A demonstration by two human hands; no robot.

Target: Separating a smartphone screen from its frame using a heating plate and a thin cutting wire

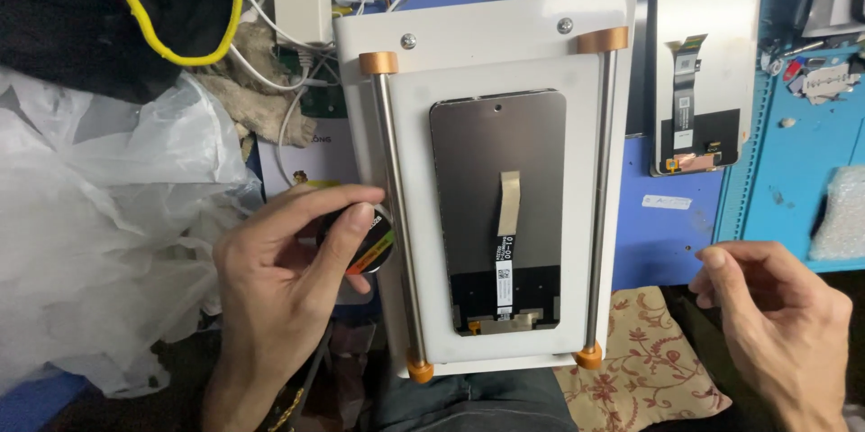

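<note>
A white fixture (468, 45) with two steel rods and orange end caps lies in front of me. A phone screen panel (498, 162) rests back side up on its pad, with a flex cable and a strip of tape down the middle. My left hand (279, 279) is closed around a small round black object (365, 238) with a coloured label, just left of the fixture's left rod. Off the fixture's lower right corner, my right hand (775, 324) hovers with fingers loosely curled and holds nothing.
A second screen panel (698, 63) lies back side up on the blue mat (667, 234) at the right. Crumpled clear plastic (99, 225) fills the left. A white charger (302, 4), cables and a black cloth with yellow trim (189, 9) sit behind. A patterned cloth (640, 351) lies below.
</note>
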